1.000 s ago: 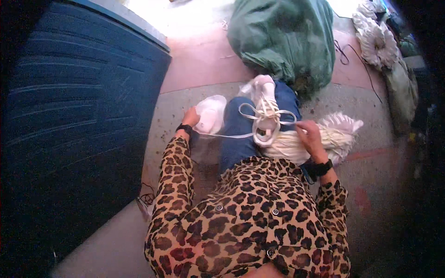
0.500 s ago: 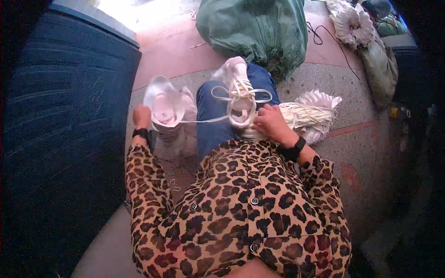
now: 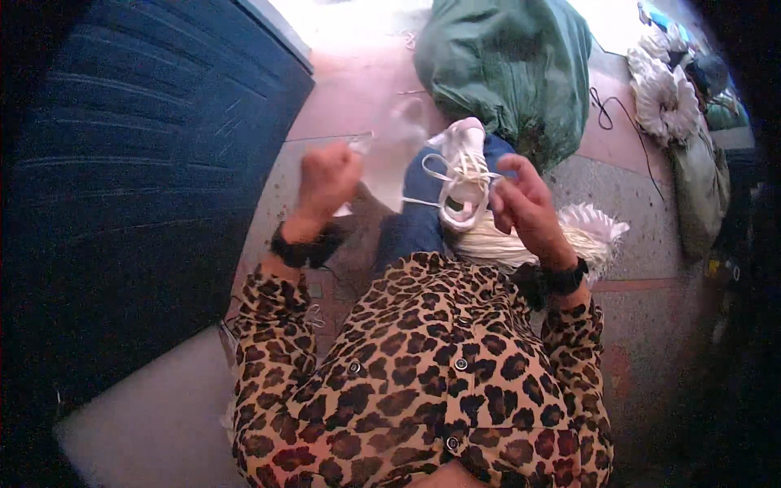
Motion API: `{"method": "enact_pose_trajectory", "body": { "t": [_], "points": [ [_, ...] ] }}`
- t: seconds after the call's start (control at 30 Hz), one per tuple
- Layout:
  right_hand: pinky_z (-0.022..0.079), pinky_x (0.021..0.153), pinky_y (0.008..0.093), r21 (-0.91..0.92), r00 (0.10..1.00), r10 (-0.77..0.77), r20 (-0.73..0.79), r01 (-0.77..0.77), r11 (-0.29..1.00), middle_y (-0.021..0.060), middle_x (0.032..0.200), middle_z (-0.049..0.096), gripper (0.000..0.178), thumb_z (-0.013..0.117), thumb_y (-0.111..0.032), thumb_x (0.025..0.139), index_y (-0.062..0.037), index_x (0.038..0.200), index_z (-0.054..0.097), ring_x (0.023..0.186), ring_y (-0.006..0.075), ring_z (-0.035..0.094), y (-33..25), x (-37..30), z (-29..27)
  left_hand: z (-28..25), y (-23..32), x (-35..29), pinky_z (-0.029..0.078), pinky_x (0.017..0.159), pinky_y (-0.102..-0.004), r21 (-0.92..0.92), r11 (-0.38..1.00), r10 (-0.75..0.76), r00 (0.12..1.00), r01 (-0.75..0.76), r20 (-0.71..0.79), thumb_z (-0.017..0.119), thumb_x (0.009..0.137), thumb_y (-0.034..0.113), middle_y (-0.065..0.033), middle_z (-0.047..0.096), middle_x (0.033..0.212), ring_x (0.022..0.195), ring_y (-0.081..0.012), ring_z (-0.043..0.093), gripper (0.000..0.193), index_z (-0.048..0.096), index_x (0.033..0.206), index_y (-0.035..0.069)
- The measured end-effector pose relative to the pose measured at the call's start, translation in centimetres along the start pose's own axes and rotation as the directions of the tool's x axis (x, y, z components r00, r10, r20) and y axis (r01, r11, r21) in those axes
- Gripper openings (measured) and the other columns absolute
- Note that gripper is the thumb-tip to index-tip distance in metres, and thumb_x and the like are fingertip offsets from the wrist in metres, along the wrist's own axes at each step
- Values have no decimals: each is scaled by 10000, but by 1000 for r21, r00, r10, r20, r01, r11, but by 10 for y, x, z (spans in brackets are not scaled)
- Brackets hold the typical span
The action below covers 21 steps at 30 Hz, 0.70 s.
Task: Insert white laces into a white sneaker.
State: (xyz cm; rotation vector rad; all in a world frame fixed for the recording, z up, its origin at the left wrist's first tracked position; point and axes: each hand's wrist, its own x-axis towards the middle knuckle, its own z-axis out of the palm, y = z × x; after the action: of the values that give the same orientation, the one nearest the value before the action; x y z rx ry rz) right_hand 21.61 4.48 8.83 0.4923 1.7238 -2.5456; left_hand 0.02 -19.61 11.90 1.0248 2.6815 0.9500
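A pale pink-white sneaker (image 3: 465, 191) rests on my jeans-clad thigh, toe pointing away, its laces tied with a loop out to the left. My right hand (image 3: 525, 203) is beside its right edge, fingers curled and pinched at the end of a shoelace (image 3: 488, 176). My left hand (image 3: 329, 183), smeared by motion, is closed like a fist left of my legs. Against it is a second pale shoe (image 3: 390, 159), strongly blurred; the exact grip is hidden. A lace runs leftward from the first sneaker toward this second shoe.
A bundle of cream laces (image 3: 500, 244) with a ruffled white end lies under my right hand. A large green sack (image 3: 504, 73) stands ahead. A dark blue panelled surface (image 3: 163, 138) is at left. White bundles (image 3: 663, 98) and a greyish sack (image 3: 700, 187) are at far right.
My left hand has moved up and right, with the second shoe swinging forward beside my leg. My right hand has risen from the sneaker's heel to its lace. The whole view has shifted.
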Motion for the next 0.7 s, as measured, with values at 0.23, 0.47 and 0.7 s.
{"method": "enact_pose_trajectory", "body": {
  "t": [0.23,0.47,0.7],
  "points": [
    [459,695,250,-158,953,304,-6,-301,941,41,840,660,337,623,-329,934,0,959,689,794,115,589,30,65,59,36,36,-34,479,573,-391,-40,843,536,831,-536,151,649,835,116,-160,620,757,614,-301,593,119,609,786,16],
    [318,474,239,-93,981,126,-145,-141,986,-38,636,497,259,590,-294,965,-61,855,611,519,70,416,30,60,49,66,-83,-33,501,750,-305,-613,685,-386,910,394,153,557,955,199,-56,666,869,859,-160,631,202,647,1019,29],
    [266,394,215,311,954,257,-152,-200,929,-71,636,419,147,537,-241,1000,-101,966,564,448,44,322,27,53,26,120,-118,-60,453,638,-252,-386,796,-325,867,467,378,587,932,224,10,594,740,696,-88,542,255,620,1112,45]
  ]
}}
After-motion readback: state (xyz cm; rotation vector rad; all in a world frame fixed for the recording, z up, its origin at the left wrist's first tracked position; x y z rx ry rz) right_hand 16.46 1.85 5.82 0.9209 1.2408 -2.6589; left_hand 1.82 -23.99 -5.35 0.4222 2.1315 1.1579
